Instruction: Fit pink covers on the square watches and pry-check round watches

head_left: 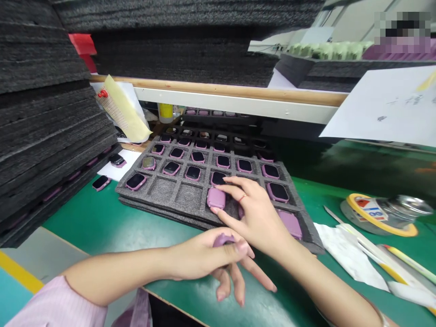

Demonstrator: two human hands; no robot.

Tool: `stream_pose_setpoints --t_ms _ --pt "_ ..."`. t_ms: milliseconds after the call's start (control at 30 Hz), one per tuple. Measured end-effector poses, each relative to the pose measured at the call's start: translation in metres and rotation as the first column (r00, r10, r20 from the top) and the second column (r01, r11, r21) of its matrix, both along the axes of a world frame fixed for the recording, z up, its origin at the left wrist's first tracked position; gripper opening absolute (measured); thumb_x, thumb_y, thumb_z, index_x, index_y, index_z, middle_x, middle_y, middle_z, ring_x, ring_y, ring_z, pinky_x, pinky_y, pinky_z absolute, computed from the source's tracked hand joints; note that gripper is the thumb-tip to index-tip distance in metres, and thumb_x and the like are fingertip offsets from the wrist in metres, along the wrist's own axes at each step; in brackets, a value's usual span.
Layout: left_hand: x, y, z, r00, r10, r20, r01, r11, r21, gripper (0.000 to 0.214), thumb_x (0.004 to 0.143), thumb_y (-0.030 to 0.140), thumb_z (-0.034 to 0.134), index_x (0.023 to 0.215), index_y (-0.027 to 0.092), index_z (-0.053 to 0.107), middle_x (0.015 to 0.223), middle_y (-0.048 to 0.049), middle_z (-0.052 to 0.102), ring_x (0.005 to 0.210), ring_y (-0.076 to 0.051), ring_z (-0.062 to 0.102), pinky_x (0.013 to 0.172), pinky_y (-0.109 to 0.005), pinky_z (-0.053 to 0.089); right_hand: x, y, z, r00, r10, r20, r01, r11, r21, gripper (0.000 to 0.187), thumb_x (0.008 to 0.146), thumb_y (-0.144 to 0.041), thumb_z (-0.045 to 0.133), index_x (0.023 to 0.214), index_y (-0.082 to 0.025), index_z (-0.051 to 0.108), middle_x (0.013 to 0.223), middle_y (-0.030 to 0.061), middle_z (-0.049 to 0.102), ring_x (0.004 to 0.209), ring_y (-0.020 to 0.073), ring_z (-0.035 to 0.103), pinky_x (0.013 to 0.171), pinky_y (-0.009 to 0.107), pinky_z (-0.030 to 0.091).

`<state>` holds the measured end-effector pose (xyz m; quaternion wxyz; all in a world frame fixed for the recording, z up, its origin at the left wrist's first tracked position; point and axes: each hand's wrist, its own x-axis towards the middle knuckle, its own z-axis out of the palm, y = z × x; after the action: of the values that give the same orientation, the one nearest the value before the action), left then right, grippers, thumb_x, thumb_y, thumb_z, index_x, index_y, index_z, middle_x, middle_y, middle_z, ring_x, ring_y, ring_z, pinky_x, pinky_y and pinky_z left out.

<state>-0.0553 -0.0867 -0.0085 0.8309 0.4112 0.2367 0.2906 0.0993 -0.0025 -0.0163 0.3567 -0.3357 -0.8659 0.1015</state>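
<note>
My left hand [218, 256] is palm-up in front of the foam tray, thumb bent over a small purple watch case [223, 239] partly hidden by the fingers. Its other fingers hang loose. Above it, my right hand [254, 209] reaches over the front of the grey foam tray [204, 217]. Thumb and fingertips pinch a purple watch case [216, 198] whose plain back faces up. Several purple smartwatches with dark screens, such as one at the front left [136, 181], sit in the tray's compartments. Right of my wrist lies another purple case [289, 224], back up.
Dark foam sheets [44, 100] are stacked at left, with more on the wooden-edged shelf [221, 88] above. Two smartwatches [101, 182] lie left of the tray. At right are a tape roll [354, 213], a metal-capped container [408, 206], white tissue [350, 254] and pens.
</note>
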Motion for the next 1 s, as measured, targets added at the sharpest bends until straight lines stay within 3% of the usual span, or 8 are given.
stream_pose_setpoints --t_ms 100,233,333,433,567,800,933,1000 --pt "-0.001 0.001 0.001 1.000 -0.024 0.005 0.024 0.999 0.047 0.059 0.084 0.080 0.048 0.084 0.021 0.046 0.073 -0.0075 0.072 0.045 -0.011 0.053 0.038 -0.021 0.031 0.002 -0.002 0.002 0.999 0.014 -0.047 -0.018 0.996 -0.084 0.029 0.091 -0.039 0.065 0.114 -0.021 0.069 0.129 0.0149 0.065 0.124 0.0340 0.059 0.103 0.060 0.047" --pt "-0.005 0.001 0.007 0.976 0.136 -0.168 -0.113 0.984 0.136 0.058 0.088 0.072 0.051 0.080 0.016 0.059 0.067 -0.0046 0.065 0.047 -0.008 0.038 0.042 -0.021 0.025 0.015 -0.011 0.024 0.952 0.047 -0.304 -0.088 0.989 -0.122 0.014 0.099 -0.033 0.057 0.102 -0.025 0.067 0.110 0.0073 0.070 0.110 0.0221 0.066 0.098 0.041 0.053" --pt "-0.008 0.004 0.009 0.961 0.244 -0.130 -0.236 0.969 0.073 0.068 0.087 0.078 0.044 0.085 0.013 0.065 0.076 -0.0063 0.066 0.051 -0.008 0.040 0.045 -0.021 0.026 0.020 -0.024 0.038 0.941 0.259 -0.216 -0.288 0.951 -0.113 0.027 0.087 -0.046 0.073 0.101 -0.025 0.063 0.111 0.0074 0.068 0.106 0.0224 0.067 0.089 0.035 0.057" --pt "-0.009 0.007 0.009 0.944 0.328 -0.047 -0.329 0.943 -0.038 0.067 0.085 0.076 0.049 0.084 0.012 0.066 0.078 -0.0065 0.065 0.049 -0.007 0.039 0.047 -0.022 0.025 0.017 -0.035 0.040 0.930 0.364 -0.056 -0.367 0.928 -0.068 0.033 0.080 -0.036 0.082 0.102 -0.024 0.060 0.118 0.0100 0.067 0.112 0.0256 0.066 0.091 0.039 0.058" --pt "-0.009 0.009 0.009 0.932 0.361 0.034 -0.355 0.928 -0.115 0.058 0.080 0.069 0.065 0.087 0.012 0.066 0.074 -0.0042 0.063 0.048 -0.005 0.040 0.043 -0.020 0.020 0.011 -0.040 0.036 0.940 0.328 -0.090 -0.327 0.945 0.024 0.017 0.087 -0.023 0.075 0.092 -0.023 0.059 0.112 0.0098 0.070 0.103 0.0232 0.069 0.089 0.040 0.058" --pt "-0.009 0.008 0.008 0.926 0.347 0.152 -0.323 0.932 -0.164 0.049 0.087 0.062 0.062 0.093 0.013 0.063 0.067 0.0001 0.057 0.046 -0.004 0.036 0.042 -0.018 0.018 0.005 -0.041 0.039 0.936 0.295 -0.190 -0.274 0.953 0.131 0.009 0.088 -0.015 0.070 0.089 -0.022 0.065 0.107 0.0108 0.075 0.100 0.0253 0.072 0.086 0.042 0.060" --pt "-0.008 0.008 0.009 0.929 0.330 0.171 -0.303 0.938 -0.167 0.048 0.087 0.060 0.065 0.088 0.013 0.063 0.066 -0.0003 0.059 0.044 -0.004 0.037 0.041 -0.018 0.019 0.005 -0.042 0.044 0.905 0.188 -0.380 -0.181 0.982 0.055 0.012 0.089 -0.014 0.070 0.082 -0.024 0.067 0.084 0.0042 0.074 0.082 0.0202 0.072 0.074 0.035 0.061" --pt "-0.009 0.007 0.010 0.932 0.317 0.175 -0.291 0.943 -0.160 0.050 0.086 0.061 0.065 0.092 0.011 0.067 0.073 -0.0051 0.067 0.042 -0.004 0.037 0.041 -0.019 0.019 0.007 -0.042 0.044 0.816 0.082 -0.573 -0.146 0.987 -0.067 0.014 0.092 -0.020 0.068 0.079 -0.025 0.065 0.079 0.0020 0.071 0.069 0.0169 0.069 0.064 0.032 0.060"
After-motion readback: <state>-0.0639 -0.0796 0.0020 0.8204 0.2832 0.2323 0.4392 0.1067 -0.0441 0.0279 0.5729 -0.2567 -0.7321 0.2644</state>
